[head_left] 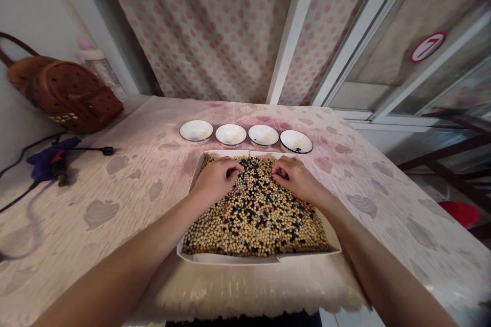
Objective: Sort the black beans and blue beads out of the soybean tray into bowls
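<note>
A shallow white box holds a layer of small tan and black beads, with a few green, red and blue ones among them. Over the box's upper left part is my left hand, its fingers curled and pinched at the beads. My right hand is curled the same way over the upper right part. What either hand pinches is too small to name. Behind the box stand white bowls in a row: one, a second, a third with a dark speck, and the rightmost with small black pieces.
A brown backpack and a bottle are at the back left. Nearer on the left lie a blue and red tool and black cables. A polka-dot curtain hangs behind the patterned table. A red object is at far right.
</note>
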